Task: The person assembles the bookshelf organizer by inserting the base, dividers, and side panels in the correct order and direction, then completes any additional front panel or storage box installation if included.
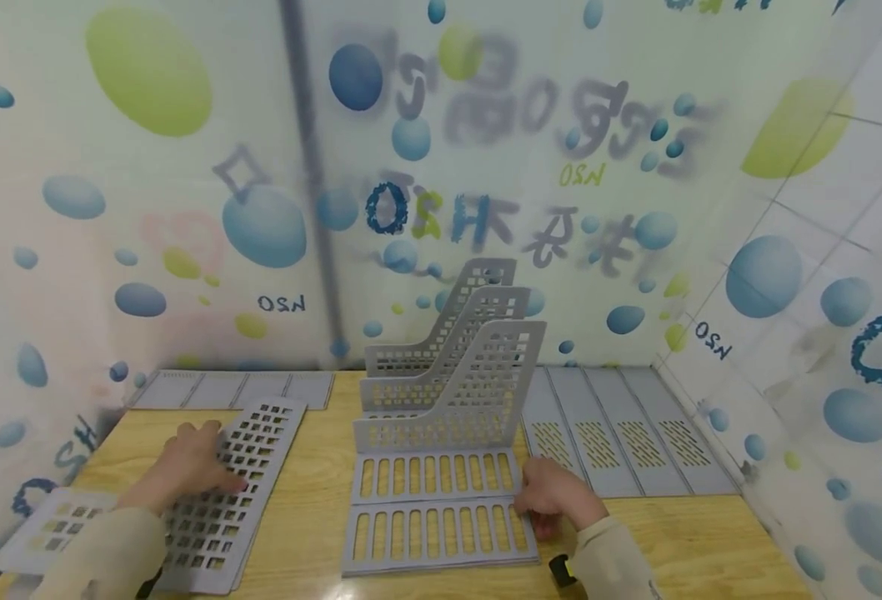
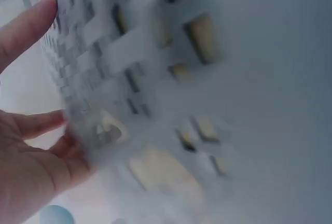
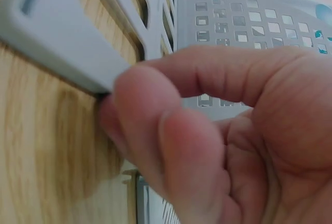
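A grey plastic side panel (image 1: 261, 450) with square holes lies at the left, overlapping another panel under it. My left hand (image 1: 193, 462) grips its left edge, with the thumb lying over the holed face. The left wrist view shows that panel (image 2: 104, 53) up close and blurred, the left fingers (image 2: 39, 123) at its edge. In the middle stands a grey file rack with three upright sloped dividers (image 1: 448, 400) on a slotted base (image 1: 441, 504). My right hand (image 1: 557, 496) pinches the base's right edge, fingers curled; in the right wrist view its fingertips (image 3: 148, 94) meet the frame corner (image 3: 62, 37).
Several flat grey panels (image 1: 628, 433) with slots lie in a row at the right. Another row of plain panels (image 1: 231, 390) runs along the back left. A holed panel (image 1: 51, 529) lies at the front left. Printed curtains enclose the wooden table (image 1: 313, 475).
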Demonstrator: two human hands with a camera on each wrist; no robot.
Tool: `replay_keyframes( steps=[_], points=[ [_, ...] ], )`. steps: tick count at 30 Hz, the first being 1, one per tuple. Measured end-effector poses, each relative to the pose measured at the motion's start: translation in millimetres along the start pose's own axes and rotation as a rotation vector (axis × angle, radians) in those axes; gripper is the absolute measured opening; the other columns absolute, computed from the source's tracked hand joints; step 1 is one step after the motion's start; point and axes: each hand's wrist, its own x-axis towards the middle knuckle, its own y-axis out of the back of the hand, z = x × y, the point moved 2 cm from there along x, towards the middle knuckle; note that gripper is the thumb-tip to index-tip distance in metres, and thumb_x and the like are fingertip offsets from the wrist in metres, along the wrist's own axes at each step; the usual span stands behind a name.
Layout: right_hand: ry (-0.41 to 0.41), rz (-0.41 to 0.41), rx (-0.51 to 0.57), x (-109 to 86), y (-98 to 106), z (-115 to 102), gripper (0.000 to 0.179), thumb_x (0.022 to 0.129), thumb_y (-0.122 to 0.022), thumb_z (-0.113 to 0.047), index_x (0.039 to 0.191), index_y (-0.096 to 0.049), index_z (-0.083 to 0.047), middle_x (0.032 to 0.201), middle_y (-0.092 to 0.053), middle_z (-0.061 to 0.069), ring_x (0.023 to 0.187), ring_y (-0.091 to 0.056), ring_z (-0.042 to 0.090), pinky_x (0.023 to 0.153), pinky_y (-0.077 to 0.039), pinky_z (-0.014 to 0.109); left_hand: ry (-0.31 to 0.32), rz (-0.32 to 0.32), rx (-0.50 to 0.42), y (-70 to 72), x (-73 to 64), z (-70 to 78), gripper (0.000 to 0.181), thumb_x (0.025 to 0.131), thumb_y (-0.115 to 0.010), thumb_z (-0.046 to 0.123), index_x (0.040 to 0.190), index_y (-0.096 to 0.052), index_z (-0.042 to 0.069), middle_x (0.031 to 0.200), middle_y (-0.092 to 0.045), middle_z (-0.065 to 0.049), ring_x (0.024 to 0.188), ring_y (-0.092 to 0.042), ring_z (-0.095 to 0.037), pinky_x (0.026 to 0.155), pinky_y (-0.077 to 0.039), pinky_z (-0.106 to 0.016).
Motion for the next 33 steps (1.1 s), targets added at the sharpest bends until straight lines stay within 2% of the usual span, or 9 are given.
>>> replay_keyframes(
  steps=[5,7,9,12,14,17,24,30,33],
  points=[
    [0.014,0.058,-0.002,3.6,-2,1,0.026,0.086,-0.076,-0.002,0.068,-0.057,-0.003,0.048,-0.060,0.005,0.039,-0.059,0.014,0.045,-0.051,0.027,-0.107,0.137,-0.069,15.1,-8.6,25.7,0.093,0.073,-0.095,0.026,0.134,-0.041,-0.019,0.120,-0.042,-0.041,0.098,-0.055,-0.046,0.085,-0.049,-0.061],
    [0.006,0.063,0.004,4.6,-3,1,0.026,0.087,-0.074,-0.002,0.068,-0.057,-0.004,0.048,-0.060,0.005,0.039,-0.059,0.014,0.045,-0.051,0.027,-0.194,0.203,-0.094,22.2,-15.0,39.7,0.077,0.078,-0.092,0.017,0.129,-0.044,-0.014,0.115,-0.046,-0.035,0.095,-0.054,-0.041,0.080,-0.049,-0.056],
    [0.004,0.061,0.014,4.8,-3,1,0.026,0.087,-0.073,-0.001,0.068,-0.056,-0.003,0.049,-0.060,0.006,0.039,-0.060,0.014,0.045,-0.052,0.028,-0.287,0.248,-0.133,28.4,-21.9,54.0,0.068,0.082,-0.089,0.012,0.128,-0.044,-0.011,0.113,-0.050,-0.029,0.093,-0.056,-0.036,0.077,-0.049,-0.050],
    [0.009,0.059,0.033,4.9,-3,0,0.027,0.087,-0.072,0.001,0.066,-0.056,-0.002,0.048,-0.060,0.006,0.039,-0.060,0.015,0.045,-0.054,0.029,-0.421,0.279,-0.206,35.3,-30.5,74.2,0.055,0.087,-0.084,0.008,0.124,-0.045,-0.006,0.106,-0.058,-0.020,0.087,-0.059,-0.028,0.071,-0.050,-0.041],
    [0.018,0.056,0.043,4.6,-3,0,0.027,0.087,-0.071,0.002,0.066,-0.055,-0.002,0.048,-0.059,0.007,0.039,-0.060,0.015,0.045,-0.055,0.031,-0.472,0.277,-0.247,37.5,-34.9,84.9,0.048,0.091,-0.079,0.008,0.122,-0.045,-0.003,0.099,-0.060,-0.014,0.079,-0.059,-0.023,0.066,-0.049,-0.034],
    [0.018,0.053,0.047,4.7,-3,0,0.026,0.088,-0.071,0.002,0.068,-0.054,-0.002,0.050,-0.060,0.007,0.039,-0.060,0.015,0.045,-0.055,0.031,-0.493,0.280,-0.297,36.0,-39.7,96.7,0.040,0.094,-0.076,0.008,0.117,-0.044,0.000,0.091,-0.060,-0.009,0.071,-0.052,-0.018,0.060,-0.044,-0.029],
    [0.000,0.058,0.046,6.7,-4,1,0.025,0.088,-0.071,0.001,0.072,-0.053,-0.003,0.054,-0.061,0.010,0.040,-0.060,0.014,0.044,-0.054,0.030,-0.485,0.339,-0.451,25.2,-42.1,110.6,0.045,0.096,-0.072,0.005,0.129,-0.042,-0.003,0.110,-0.063,-0.021,0.085,-0.063,-0.023,0.063,-0.055,-0.029],
    [0.019,0.053,0.054,7.5,-4,3,0.025,0.088,-0.071,0.000,0.071,-0.053,-0.003,0.052,-0.061,0.009,0.039,-0.060,0.015,0.044,-0.054,0.031,-0.497,0.384,-0.461,17.2,-40.4,114.7,0.046,0.095,-0.073,0.003,0.130,-0.044,-0.003,0.108,-0.065,-0.020,0.078,-0.059,-0.020,0.059,-0.052,-0.027],
    [0.027,0.050,0.063,6.6,-4,3,0.025,0.088,-0.071,0.001,0.071,-0.053,-0.003,0.052,-0.060,0.009,0.039,-0.060,0.014,0.045,-0.054,0.032,-0.521,0.436,-0.454,13.6,-42.2,115.6,0.046,0.092,-0.076,0.002,0.129,-0.047,-0.002,0.104,-0.066,-0.017,0.075,-0.056,-0.015,0.058,-0.051,-0.026]
  ],
)
